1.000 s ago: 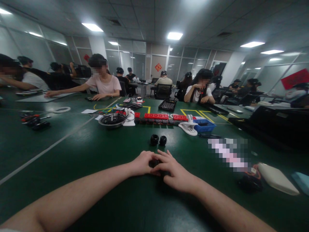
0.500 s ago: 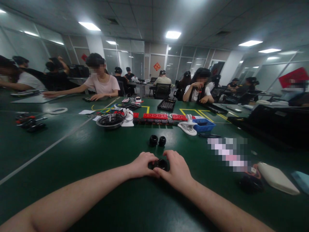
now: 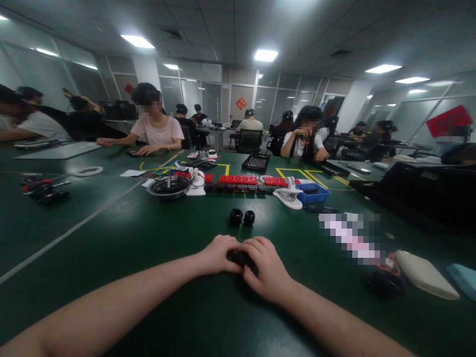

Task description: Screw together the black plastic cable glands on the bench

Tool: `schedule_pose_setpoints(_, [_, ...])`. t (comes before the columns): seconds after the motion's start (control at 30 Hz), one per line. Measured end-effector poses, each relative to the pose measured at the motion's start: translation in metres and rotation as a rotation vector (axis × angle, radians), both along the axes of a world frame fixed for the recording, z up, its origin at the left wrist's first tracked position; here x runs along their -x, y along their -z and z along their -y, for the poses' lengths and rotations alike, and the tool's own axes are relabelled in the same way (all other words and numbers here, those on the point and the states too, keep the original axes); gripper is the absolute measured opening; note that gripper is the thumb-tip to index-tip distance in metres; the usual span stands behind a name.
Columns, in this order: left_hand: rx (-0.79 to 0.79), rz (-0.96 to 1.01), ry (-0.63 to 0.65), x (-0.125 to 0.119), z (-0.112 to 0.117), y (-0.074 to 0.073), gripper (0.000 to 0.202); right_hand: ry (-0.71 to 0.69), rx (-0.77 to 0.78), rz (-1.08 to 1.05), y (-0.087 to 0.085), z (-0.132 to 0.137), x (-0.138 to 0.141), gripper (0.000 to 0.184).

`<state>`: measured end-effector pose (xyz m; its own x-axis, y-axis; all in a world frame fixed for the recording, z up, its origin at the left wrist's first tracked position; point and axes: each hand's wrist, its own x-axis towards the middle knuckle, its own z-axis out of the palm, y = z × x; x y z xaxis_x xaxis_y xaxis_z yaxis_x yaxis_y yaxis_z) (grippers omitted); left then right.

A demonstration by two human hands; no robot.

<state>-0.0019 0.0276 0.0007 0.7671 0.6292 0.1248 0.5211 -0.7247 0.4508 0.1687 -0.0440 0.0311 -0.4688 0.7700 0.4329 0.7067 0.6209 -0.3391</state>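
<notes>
My left hand (image 3: 218,254) and my right hand (image 3: 267,265) meet low on the green table (image 3: 111,238), both closed around one small black round part (image 3: 239,258). Only a sliver of that part shows between the fingers. Two more black round parts (image 3: 242,217) stand side by side on the table a short way beyond my hands, apart from them.
Farther back lie a round metal dish (image 3: 168,186), a row of red blocks (image 3: 240,179), a white clamp (image 3: 288,195) and a blue tray (image 3: 314,193). A white flat object (image 3: 424,280) and a dark gadget (image 3: 385,281) sit at the right. Several people sit across the table.
My right hand's fingers have curled back over the black part, which showed more openly half a second ago. Both hands stay in the same spot.
</notes>
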Motion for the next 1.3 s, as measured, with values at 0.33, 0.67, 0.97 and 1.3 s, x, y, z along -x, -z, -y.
schedule_pose_setpoints(0.33, [-0.03,-0.026,0.0,-0.003,0.0,-0.002,0.026,-0.169,0.016,-0.051,0.001,0.005,0.002,0.014])
schedule_pose_setpoints(0.67, [-0.015,0.001,0.028,0.0,0.002,-0.005,0.029,-0.239,-0.105,-0.077,-0.003,0.012,-0.003,0.011])
schedule_pose_setpoints(0.97, [-0.028,0.014,-0.002,-0.001,-0.001,0.002,0.038,0.279,-0.128,0.195,-0.018,0.004,-0.001,0.035])
schedule_pose_setpoints(1.3, [-0.022,-0.017,0.007,-0.001,0.001,-0.004,0.031,0.265,-0.057,0.372,-0.015,-0.002,0.001,0.027])
